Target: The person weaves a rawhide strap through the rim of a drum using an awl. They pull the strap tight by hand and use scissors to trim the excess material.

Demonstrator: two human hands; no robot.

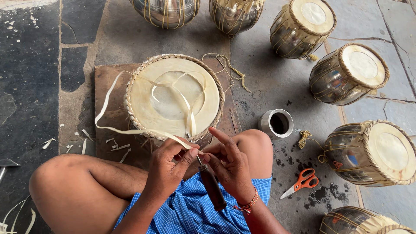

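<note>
A round drum with a pale hide head and a braided rim [173, 97] sits on a brown wooden board [106, 82], directly ahead of the seated person's knees. Beyond that drum, two shiny metal drum shells [167, 11] stand side by side. To its right lie four more metal-bodied drums with pale heads [349, 73], tipped on their sides. A small grey cylindrical cup [276, 123] stands just right of the drum, and orange-handled scissors [301, 182] lie further right and nearer the person. Pale hide trimmings [117, 145] are scattered on the board to the drum's left.

The left hand [167, 167] pinches a long pale hide strip [130, 130] between thumb and fingers at the drum's near rim. The strip runs leftward from that pinch, loops up beside the drum, then curls back across the head.

The right hand [229, 167] is closed around a dark wooden-handled pointed tool [211, 184]. Its long axis runs from the lap up toward the drum's near rim, tip foremost. The tip is hidden between the fingers.
</note>
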